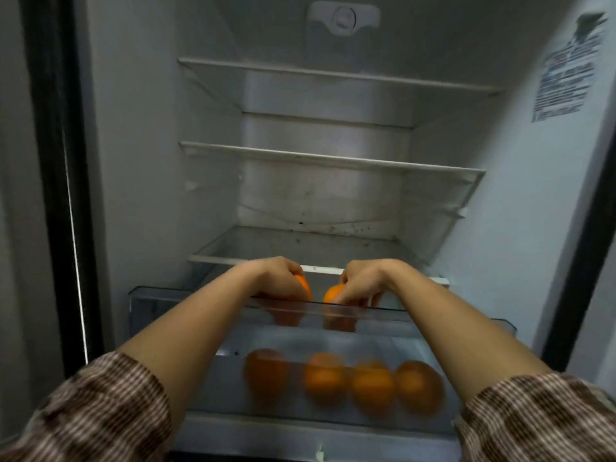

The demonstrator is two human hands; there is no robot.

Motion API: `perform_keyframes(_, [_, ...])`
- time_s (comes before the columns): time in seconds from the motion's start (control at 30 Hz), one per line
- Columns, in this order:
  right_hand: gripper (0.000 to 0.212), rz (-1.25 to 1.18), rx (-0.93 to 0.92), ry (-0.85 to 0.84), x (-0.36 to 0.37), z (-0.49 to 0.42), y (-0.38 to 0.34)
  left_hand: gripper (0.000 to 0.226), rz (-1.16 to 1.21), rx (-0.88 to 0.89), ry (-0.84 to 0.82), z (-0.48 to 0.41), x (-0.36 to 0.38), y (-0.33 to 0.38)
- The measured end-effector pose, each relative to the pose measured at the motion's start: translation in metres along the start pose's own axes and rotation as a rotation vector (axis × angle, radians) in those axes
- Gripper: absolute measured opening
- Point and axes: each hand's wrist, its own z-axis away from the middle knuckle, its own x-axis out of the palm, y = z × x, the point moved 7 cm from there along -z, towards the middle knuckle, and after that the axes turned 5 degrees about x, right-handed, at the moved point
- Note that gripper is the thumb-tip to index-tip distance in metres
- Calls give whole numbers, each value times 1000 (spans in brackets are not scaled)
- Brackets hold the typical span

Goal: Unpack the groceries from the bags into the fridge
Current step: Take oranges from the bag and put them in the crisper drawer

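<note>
The fridge [133, 161] stands open. Its three shelves [330, 158] hold nothing that shows, and a label [566, 71] is stuck on the right wall. Below them the clear drawer [156, 301] is pulled out toward the person, and both forearms reach over it to its back. The left hand [278, 278] curls down round one orange [304, 285]. The right hand [363, 281] grips a second orange [333, 292] the same way. The two fruits are just beside each other but apart, above the drawer's rear and close under the lowest shelf's front edge. A row of four [343, 381] lies against the drawer's front wall, blurred. No bag is in view. The step looks like setting this pair down behind the row. If let go from this height, the fruit could drop, bruise, or roll forward into the others, since round fruit will not stay put on smooth plastic. The knuckles sit near the shelf edge, so a quick lift could knock them. With the drawer so far out and the weight at its front, a hard shove shut could send everything rolling to the back.
</note>
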Motion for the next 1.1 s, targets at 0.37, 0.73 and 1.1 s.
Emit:
perform_keyframes(0.37, [41, -20, 65, -249, 28, 2, 9, 30, -32, -134, -435, -6, 42, -3])
perform_keyframes(0.73, [19, -434, -187, 478, -16, 60, 1, 26, 95, 162, 718, 40, -19, 21])
perform_keyframes(1.1, [41, 37, -317, 1335, 65, 125, 13, 39, -257, 503, 1092, 100, 59, 8])
